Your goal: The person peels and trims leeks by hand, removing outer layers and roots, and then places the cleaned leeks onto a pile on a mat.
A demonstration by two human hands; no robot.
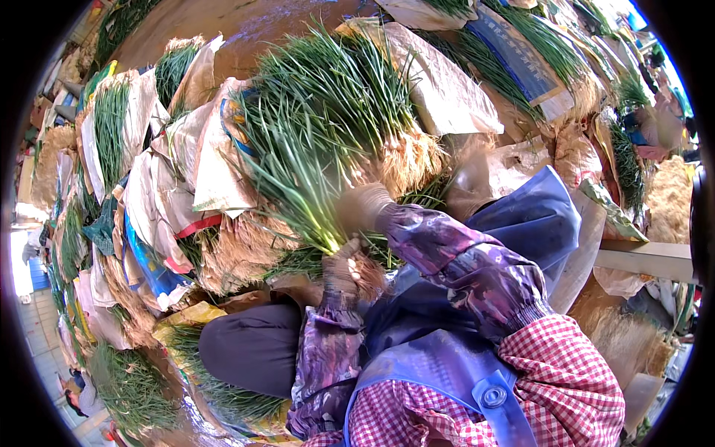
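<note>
My gloved left hand (pixel 342 274) grips a bunch of green onions (pixel 321 223) near the bulb end. The green tops fan away from me, and the bulbs and brown roots (pixel 366 274) stick out on its right side. Just above it is my gloved right hand (pixel 362 208), blurred and right beside the stems; its fingers cannot be made out. Beyond both hands lies a large pile of green onions (pixel 335 95), its roots (pixel 413 159) turned towards me. Loose green leaves (pixel 301 262) lie beneath the held bunch.
White woven sacks (pixel 441 78) cover parts of the piles on both sides. Root ends (pixel 240 251) of another pile show at the left. More green onions (pixel 223 385) lie by my left knee (pixel 251 346). A blue apron (pixel 536 212) covers my right knee. A person (pixel 86 396) is at the far left.
</note>
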